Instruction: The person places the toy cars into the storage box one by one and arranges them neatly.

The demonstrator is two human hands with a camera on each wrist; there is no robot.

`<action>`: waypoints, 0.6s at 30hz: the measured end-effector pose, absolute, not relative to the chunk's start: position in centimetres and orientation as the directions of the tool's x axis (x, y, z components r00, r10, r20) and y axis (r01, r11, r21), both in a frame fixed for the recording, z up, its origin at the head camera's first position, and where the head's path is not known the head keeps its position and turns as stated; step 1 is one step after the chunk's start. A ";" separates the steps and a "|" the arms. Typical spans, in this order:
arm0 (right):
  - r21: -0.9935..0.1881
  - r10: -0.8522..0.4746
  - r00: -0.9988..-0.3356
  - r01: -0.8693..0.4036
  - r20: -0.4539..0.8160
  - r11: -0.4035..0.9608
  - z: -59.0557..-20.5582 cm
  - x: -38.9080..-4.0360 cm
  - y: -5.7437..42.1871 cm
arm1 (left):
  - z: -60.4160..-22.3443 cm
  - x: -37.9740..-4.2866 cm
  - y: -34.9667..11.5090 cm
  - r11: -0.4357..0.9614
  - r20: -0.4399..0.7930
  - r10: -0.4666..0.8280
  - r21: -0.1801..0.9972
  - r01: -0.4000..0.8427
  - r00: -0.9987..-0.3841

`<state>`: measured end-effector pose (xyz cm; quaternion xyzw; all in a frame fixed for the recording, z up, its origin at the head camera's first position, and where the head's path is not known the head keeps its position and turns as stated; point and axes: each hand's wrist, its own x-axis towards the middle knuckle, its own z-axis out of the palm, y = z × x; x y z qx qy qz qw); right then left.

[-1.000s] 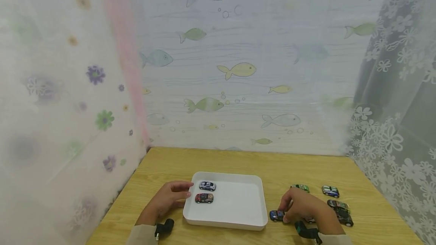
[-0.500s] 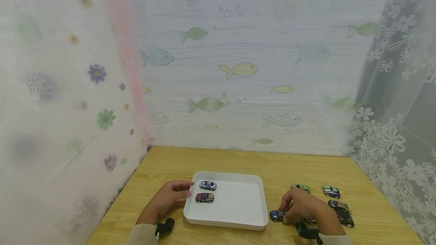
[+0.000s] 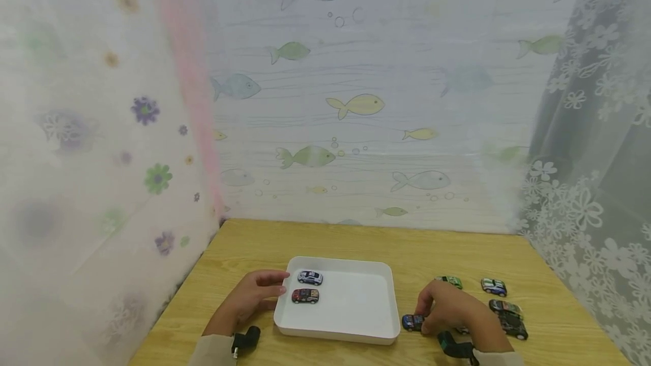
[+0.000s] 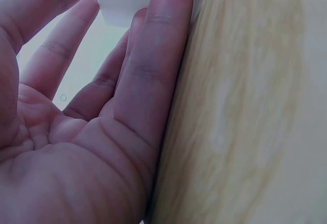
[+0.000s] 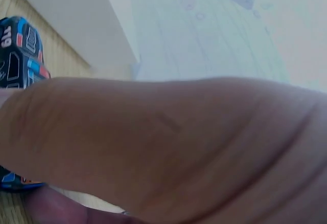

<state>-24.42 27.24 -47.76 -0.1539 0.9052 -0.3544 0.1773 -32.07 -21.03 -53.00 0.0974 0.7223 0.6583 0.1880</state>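
A white tray (image 3: pixel 356 304) holds a white toy car (image 3: pixel 309 278) and, in front of it, a red and black toy car (image 3: pixel 305 296), both near its left side. My left hand (image 3: pixel 251 295) is at the tray's left rim, fingers loosely bent and fingertips right at the edge. In the left wrist view the side of that hand lies along the table. Right of the tray, my right hand (image 3: pixel 450 306) pinches a dark blue toy car (image 3: pixel 412 322) between thumb and fingers. The right wrist view shows the thumb (image 5: pixel 127 137) across the blue car (image 5: pixel 23 50), hiding its middle.
Several more toy cars lie around the right hand: a green one (image 3: pixel 450 281) behind it, a white and blue one (image 3: pixel 494 286) farther right, and a dark green one (image 3: pixel 506 306) against a black one (image 3: pixel 515 326). Patterned curtains (image 3: pixel 356 129) stand behind the wooden table (image 3: pixel 264 236).
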 end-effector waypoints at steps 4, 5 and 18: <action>-0.670 -0.388 -0.898 -0.158 -0.209 0.726 -47.7 -24.3 27.0 | -53.1 -32.2 -21.1 0.118 -0.150 0.389 0.987 -0.112 -0.909; -0.667 -0.385 -0.899 -0.158 -0.208 0.728 -47.6 -24.3 27.0 | -53.1 -32.2 -21.1 0.119 -0.151 0.390 0.986 -0.113 -0.908; -0.681 -0.423 -0.894 -0.216 -0.151 0.699 -46.9 -24.7 27.5 | -53.3 -32.4 -21.2 0.102 -0.142 0.400 0.989 -0.110 -0.905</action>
